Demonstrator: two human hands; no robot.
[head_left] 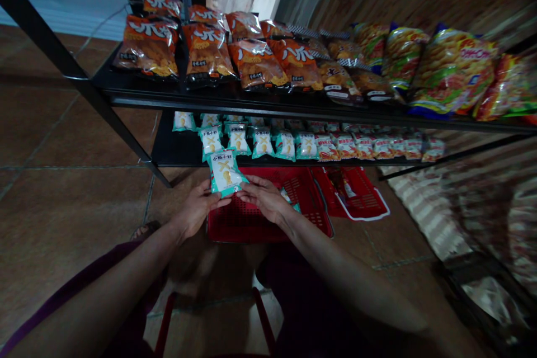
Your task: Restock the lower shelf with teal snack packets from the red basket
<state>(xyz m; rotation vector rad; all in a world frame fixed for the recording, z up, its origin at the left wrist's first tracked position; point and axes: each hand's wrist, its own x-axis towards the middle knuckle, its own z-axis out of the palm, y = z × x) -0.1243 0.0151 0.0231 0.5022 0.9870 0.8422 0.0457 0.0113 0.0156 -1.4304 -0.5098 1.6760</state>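
A green and white snack bag [225, 172] is held between both hands, in front of the lower shelf's edge. My left hand [201, 205] grips its lower left corner, and my right hand [263, 196] pinches its lower right side. Just behind it, similar green and white bags [263, 142] stand in rows on the lower shelf [184, 158]. Below the hands is a red basket [247, 224], with a green and white packet [293, 204] partly visible inside, beside my right wrist.
Orange snack bags [210, 53] and large yellow bags [455, 70] fill the upper shelf [251, 103]. Red and white packets [364, 146] sit at the lower shelf's right. A second red basket [364, 196] stands right of the first. A black shelf post [113, 123] slants at left.
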